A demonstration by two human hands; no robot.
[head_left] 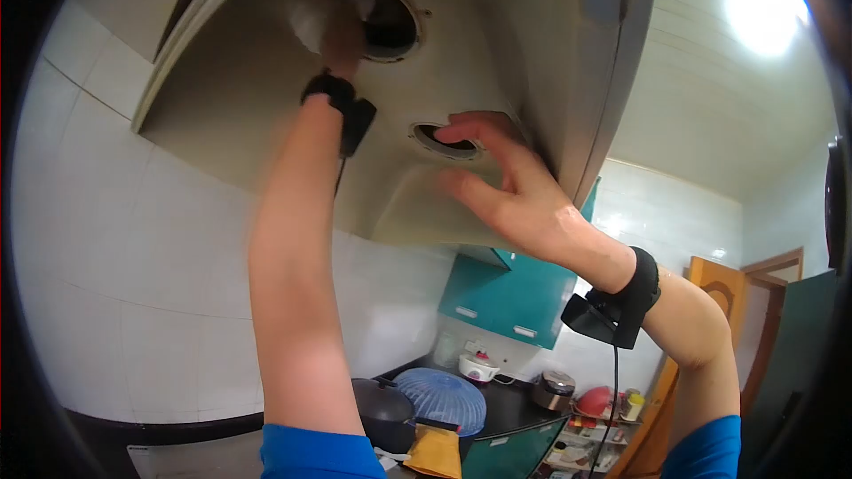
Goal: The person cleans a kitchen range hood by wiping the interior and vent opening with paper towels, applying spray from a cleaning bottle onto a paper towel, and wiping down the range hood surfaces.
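Note:
Overhead is the underside of a beige range hood (257, 98) with a larger round opening (389, 22) and a smaller one (445, 140). My left hand (342, 35), blurred by motion, is raised beside the larger opening and holds a white cloth (318, 11) against the surface. Beside the smaller opening is my right hand (506, 173), its thumb and fingers apart and nothing between them. One of its fingertips overlaps the opening; whether it touches the rim I cannot tell. Both wrists wear black straps with small devices and cables.
Below stand a dark pot (383, 412), a blue ribbed cover (444, 397), a yellow cloth (435, 452), a white pot (479, 367) and a rice cooker (554, 390). Teal cabinets (506, 302) hang behind. A wooden door (714, 288) is at the right.

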